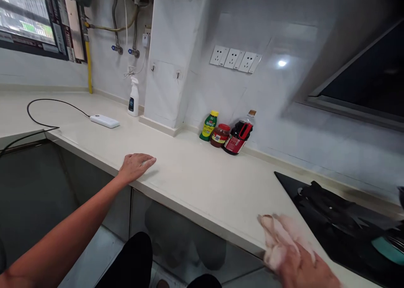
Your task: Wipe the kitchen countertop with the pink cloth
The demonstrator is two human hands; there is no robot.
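At the near edge of a pale kitchen counter [202, 182], the person's right hand [299, 265] presses a pink cloth [279, 239] flat against the surface, just left of a black stovetop [334, 220]. The hand is blurred, so it appears to be moving; its fingers seem curled down over the cloth, bunching it, though the blur hides the exact grip. The left hand [136, 166] lies well apart to the left, palm down and fingers loosely together, holding nothing, propped on the counter edge.

Further back against the tiled wall stand a green squeeze bottle [208, 126], a red-lidded jar [220, 135] and a dark sauce bottle [237, 137], close together. Farther left are a white spray bottle [133, 97] and a white power bank [104, 121] with a black cable [47, 111] trailing off.

Judged from this view, wiping well here would mean keeping the cloth spread under the palm rather than balled up, pressing evenly, working in overlapping strokes along the edge, and stopping short of the stovetop rim so nothing is pushed onto it. The braced left hand gives steady support.
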